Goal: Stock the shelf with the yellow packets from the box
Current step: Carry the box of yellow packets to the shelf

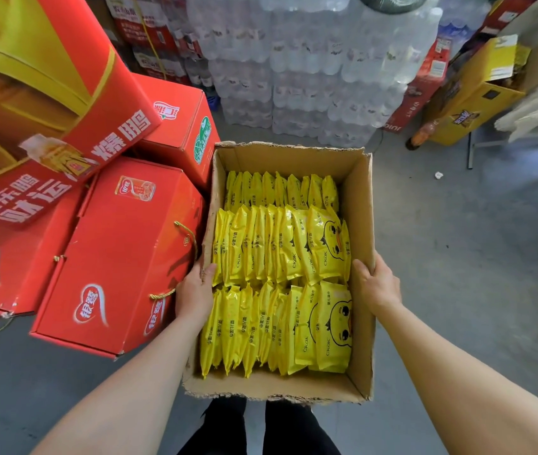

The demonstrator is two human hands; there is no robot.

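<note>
My left hand point(195, 292) grips the left wall of the open brown cardboard box point(358, 205), thumb hooked over the rim, fingers hidden outside. My right hand point(377, 285) clamps the right wall the same way, thumb inside. Between my thumbs stand the yellow plastic packets printed with a duck face point(280, 277), on edge in three tight rows running away from me; none is out yet, and I see no shelf. The load looks heavy as a whole, and the torn rims may buckle, so I judge a grip lower on the walls safer. Each packet looks soft, light and slick; pinching several by their top edges should work. Left of my left hand lie red gift cartons with cord handles point(123, 257). Beyond my fingers stand shrink-wrapped packs of water bottles point(310, 67).
</note>
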